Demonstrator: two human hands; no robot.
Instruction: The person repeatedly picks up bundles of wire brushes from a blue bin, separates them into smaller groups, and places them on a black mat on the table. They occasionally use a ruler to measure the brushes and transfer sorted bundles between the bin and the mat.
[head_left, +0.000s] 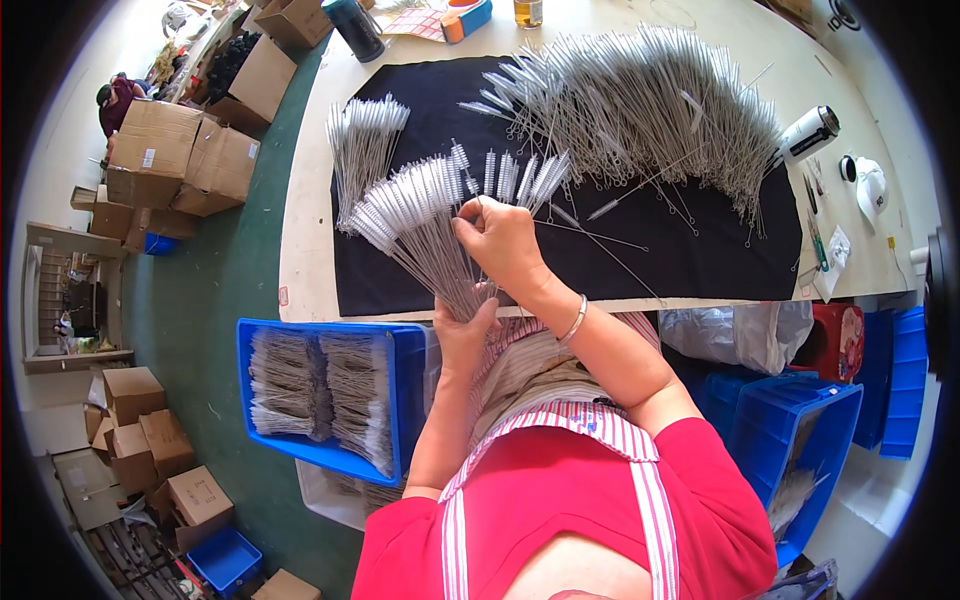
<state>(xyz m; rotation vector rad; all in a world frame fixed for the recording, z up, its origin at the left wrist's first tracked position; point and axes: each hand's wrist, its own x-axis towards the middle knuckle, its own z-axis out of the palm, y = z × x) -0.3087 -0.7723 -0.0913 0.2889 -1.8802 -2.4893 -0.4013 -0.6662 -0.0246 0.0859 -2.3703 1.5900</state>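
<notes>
My left hand (465, 325) is closed around the wire stems of a fanned bundle of straw brushes (415, 205), white bristle heads pointing up and away from me. Just right of that bundle, my right hand (500, 240) pinches a single straw brush (464, 168) by its wire stem, its bristles standing above my fingers. Behind my right hand, a few straw brushes (540, 180) lie on the black cloth (610, 260). A smaller bunch of straw brushes (365, 135) rests at the cloth's left side. The large heap of straw brushes (640, 100) covers the far right part of the cloth.
A blue crate (400, 400) full of brushes stands below the table's left front edge; another blue crate (800, 420) is at my right. On the table (310, 200) are a dark cup (355, 30), a tape dispenser (465, 18), a white-and-black bottle (808, 133) and a white cap (872, 187). Cardboard boxes (160, 150) line the left.
</notes>
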